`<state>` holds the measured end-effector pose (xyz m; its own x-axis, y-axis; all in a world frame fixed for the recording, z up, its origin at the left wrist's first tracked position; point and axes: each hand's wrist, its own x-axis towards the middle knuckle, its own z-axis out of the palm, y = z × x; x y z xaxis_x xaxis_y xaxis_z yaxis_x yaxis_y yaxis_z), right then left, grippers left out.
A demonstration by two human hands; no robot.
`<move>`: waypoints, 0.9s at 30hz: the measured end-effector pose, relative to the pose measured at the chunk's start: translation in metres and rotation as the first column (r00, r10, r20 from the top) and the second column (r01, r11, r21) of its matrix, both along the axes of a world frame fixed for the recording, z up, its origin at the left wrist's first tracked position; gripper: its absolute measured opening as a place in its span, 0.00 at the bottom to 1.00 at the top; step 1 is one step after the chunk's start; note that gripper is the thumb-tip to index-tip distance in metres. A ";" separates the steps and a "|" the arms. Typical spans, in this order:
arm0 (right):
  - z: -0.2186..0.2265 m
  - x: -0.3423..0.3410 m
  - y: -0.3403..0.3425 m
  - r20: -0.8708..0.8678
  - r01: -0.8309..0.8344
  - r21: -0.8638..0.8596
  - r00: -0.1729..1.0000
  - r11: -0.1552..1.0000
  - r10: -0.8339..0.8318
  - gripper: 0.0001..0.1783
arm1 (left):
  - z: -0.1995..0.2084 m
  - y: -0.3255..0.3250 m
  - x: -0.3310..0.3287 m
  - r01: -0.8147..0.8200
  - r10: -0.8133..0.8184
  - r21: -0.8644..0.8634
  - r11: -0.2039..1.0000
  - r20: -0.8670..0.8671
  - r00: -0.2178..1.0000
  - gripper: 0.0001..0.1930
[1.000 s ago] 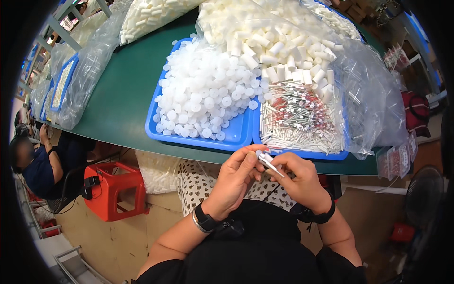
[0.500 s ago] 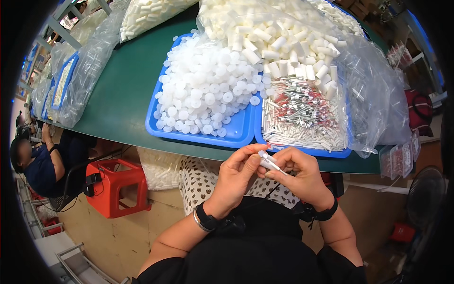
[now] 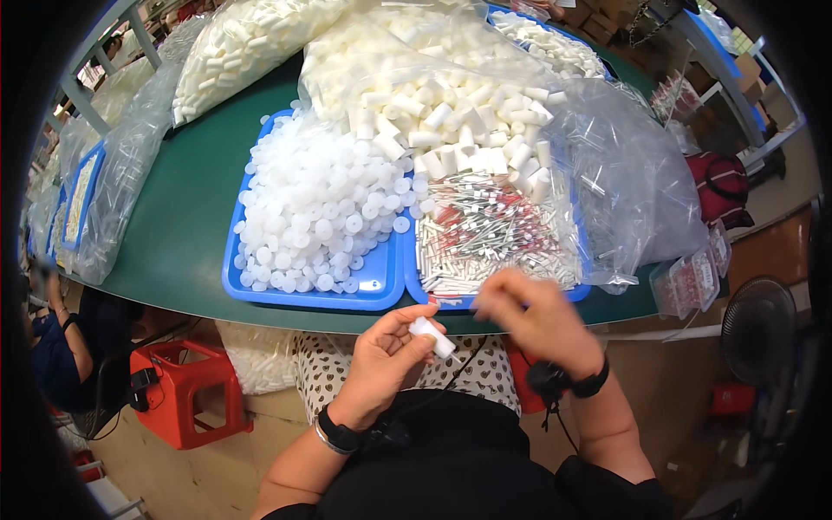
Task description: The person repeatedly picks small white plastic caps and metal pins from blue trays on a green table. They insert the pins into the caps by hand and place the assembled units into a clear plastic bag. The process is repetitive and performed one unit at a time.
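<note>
My left hand [image 3: 380, 364] is closed, thumb and fingers pinching a white cylinder [image 3: 432, 337] just in front of the table edge. A thin pin sticks out of the cylinder's lower end. My right hand [image 3: 542, 319], smeared by motion, hovers at the front rim of the right blue tray [image 3: 406, 269]; whether its fingers hold anything does not show. In that tray lie small white sticks [image 3: 451, 276], a heap of thin red, white and metal pins [image 3: 494, 217], and larger white foam-like cylinders [image 3: 472, 160]. Beside it, the left blue tray [image 3: 325, 302] holds translucent white discs [image 3: 325, 208].
Clear plastic bags [image 3: 624, 173] lie right of the trays. A bag of white cylinders [image 3: 251, 52] rests at the back of the green table [image 3: 186, 199]. A red stool [image 3: 186, 390] stands at left near another person's arm [image 3: 74, 338]. A fan [image 3: 758, 329] is at right.
My right hand has left the white piece and moved right and forward to the tray's front rim. My left hand keeps the cylinder. The whole view has shifted.
</note>
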<state>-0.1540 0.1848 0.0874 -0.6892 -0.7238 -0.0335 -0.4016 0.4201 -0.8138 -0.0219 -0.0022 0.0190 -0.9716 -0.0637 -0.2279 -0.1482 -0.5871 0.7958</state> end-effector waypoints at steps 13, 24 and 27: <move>-0.034 -0.068 0.071 -0.852 0.624 0.431 0.519 0.652 0.066 0.10 | 0.003 -0.001 0.000 0.093 -0.099 0.245 0.965 0.012 0.995 0.11; -0.002 0.025 -0.005 -0.509 -0.215 0.033 0.837 0.976 0.201 0.17 | 0.001 0.000 -0.003 -0.053 0.040 0.260 0.964 0.055 0.998 0.12; -0.015 0.034 -0.013 -0.488 -0.226 -0.016 0.852 0.974 0.190 0.18 | -0.005 0.003 0.000 -0.010 0.009 0.268 0.963 0.005 1.000 0.11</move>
<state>-0.1200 0.1722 0.0727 -0.4394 -0.8399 0.3187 -0.8216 0.2322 -0.5207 -0.0214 0.0004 0.0143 -0.9703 -0.0088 -0.2419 -0.1446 -0.7804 0.6083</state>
